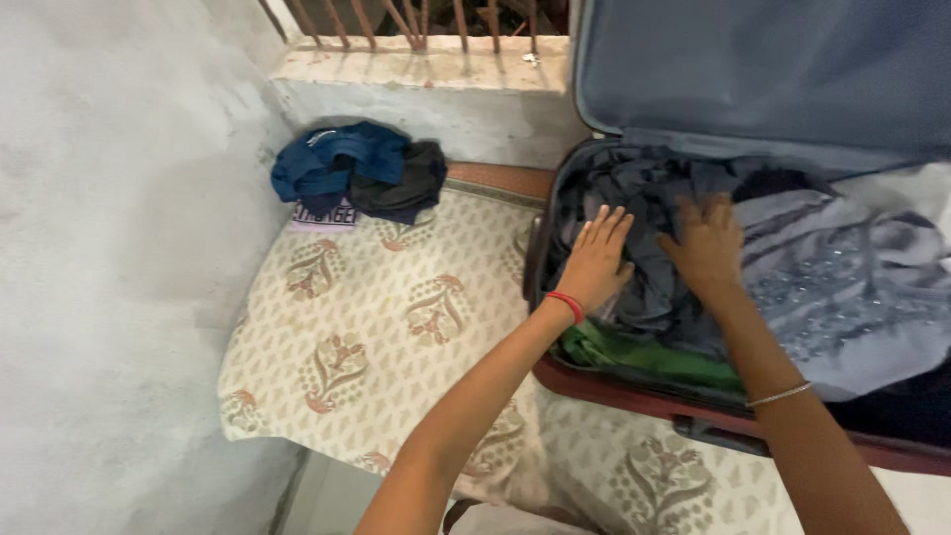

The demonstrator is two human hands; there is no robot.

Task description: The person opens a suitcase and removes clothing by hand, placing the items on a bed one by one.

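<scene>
Nearest, the left hand (597, 260), a red thread at its wrist, and the right hand (707, 248), a thin bangle on its forearm, both lie flat with fingers spread, pressing on dark clothes (649, 213) in an open suitcase (634, 384). Neither grips anything. A green garment (644, 357) lies under the pile at the near edge, a grey embroidered cloth (852, 287) to the right. The suitcase lies on a printed bedsheet (376, 317), its long axis running left to right, its lid (773, 69) raised at the far side. The cloth hangs over the rim, so it could catch there. Farther left, a heap of blue and black clothes (357, 173) sits by the wall.
</scene>
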